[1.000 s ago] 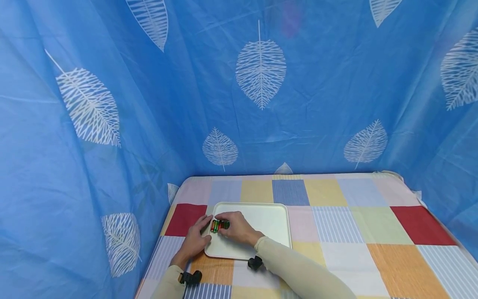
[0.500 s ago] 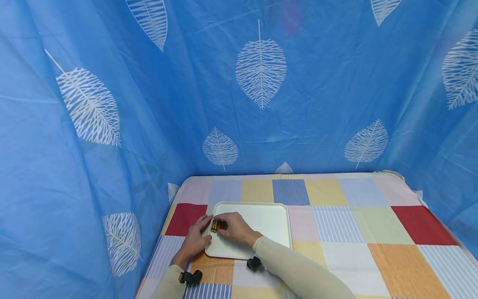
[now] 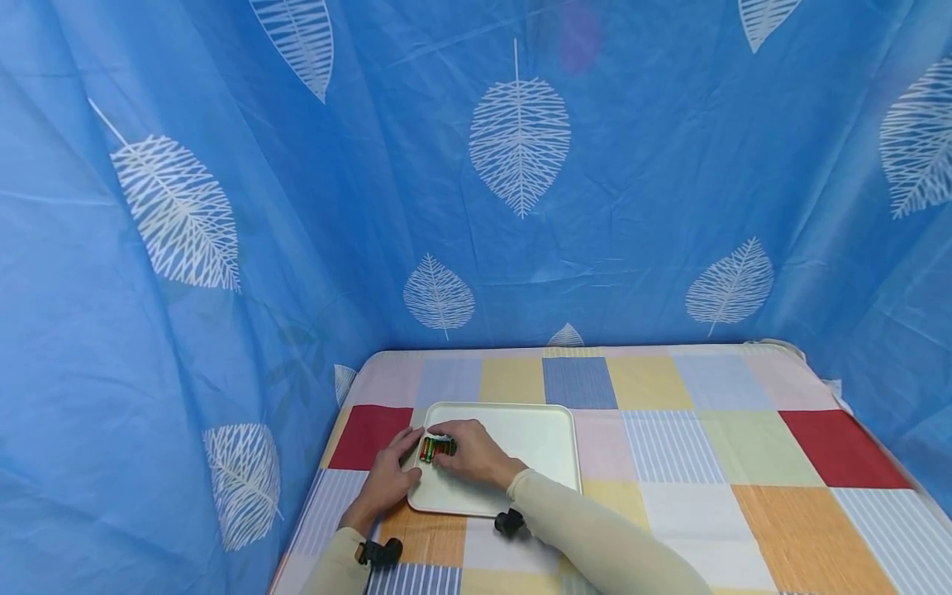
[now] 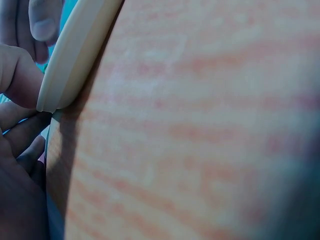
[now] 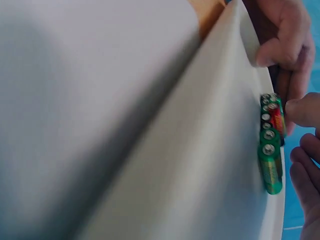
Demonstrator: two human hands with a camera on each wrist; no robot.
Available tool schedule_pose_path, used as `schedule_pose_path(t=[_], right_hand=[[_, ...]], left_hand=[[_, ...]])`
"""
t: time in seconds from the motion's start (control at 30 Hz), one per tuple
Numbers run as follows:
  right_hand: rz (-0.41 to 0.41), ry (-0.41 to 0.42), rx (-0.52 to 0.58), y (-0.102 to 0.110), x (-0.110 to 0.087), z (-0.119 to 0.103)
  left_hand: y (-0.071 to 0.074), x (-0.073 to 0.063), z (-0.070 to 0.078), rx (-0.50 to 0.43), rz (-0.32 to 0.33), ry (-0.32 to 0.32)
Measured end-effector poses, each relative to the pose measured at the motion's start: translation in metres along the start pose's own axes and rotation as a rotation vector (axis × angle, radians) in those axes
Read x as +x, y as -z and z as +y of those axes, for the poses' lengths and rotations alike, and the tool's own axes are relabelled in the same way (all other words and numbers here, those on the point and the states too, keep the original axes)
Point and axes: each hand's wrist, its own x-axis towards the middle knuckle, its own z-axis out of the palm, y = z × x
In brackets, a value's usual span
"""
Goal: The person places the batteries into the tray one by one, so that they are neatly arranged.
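A row of small green and red batteries point(image 3: 430, 449) lies inside the left edge of a white tray point(image 3: 521, 446). Over this row bends my right hand point(image 3: 476, 453), thumb on the near side, index finger toward the far ends. In the right wrist view its thumb point(image 5: 302, 110) comes right up to the batteries point(image 5: 272, 120), and one green battery point(image 5: 270, 170) sits at the end of the row. My left hand point(image 3: 388, 475) rests at the tray's left rim with fingers extended. The left wrist view shows its thumb point(image 4: 25, 80) against the tray rim point(image 4: 62, 65).
A patchwork cloth point(image 3: 692, 479) covers the table under the tray. Blue leaf-print curtains point(image 3: 632, 165) hang behind and along the left side, close to the table's edge. Each wrist wears a small black camera, such as the left camera point(image 3: 383, 552).
My right hand shifts slightly over the batteries, and the red and green ones it partly covers show differently between frames. The left hand and the tray stay in place.
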Motion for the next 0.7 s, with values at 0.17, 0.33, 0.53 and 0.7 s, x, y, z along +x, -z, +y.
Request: schedule_pose_path(t=[0.17, 0.33, 0.53, 0.7], right_hand=[[-0.007, -0.052, 0.080, 0.010, -0.004, 0.005], [0.024, -0.068, 0.122, 0.023, -0.006, 0.012], [0.080, -0.039, 0.143, 0.038, -0.014, 0.021], [0.084, -0.054, 0.148, 0.047, -0.024, 0.030]], left_hand=[[0.001, 0.001, -0.001, -0.006, -0.014, 0.020], [0.001, 0.001, 0.000, -0.022, -0.017, 0.036], [0.000, 0.000, 0.001, -0.017, -0.007, 0.038], [-0.001, -0.001, 0.002, -0.009, 0.001, 0.040]])
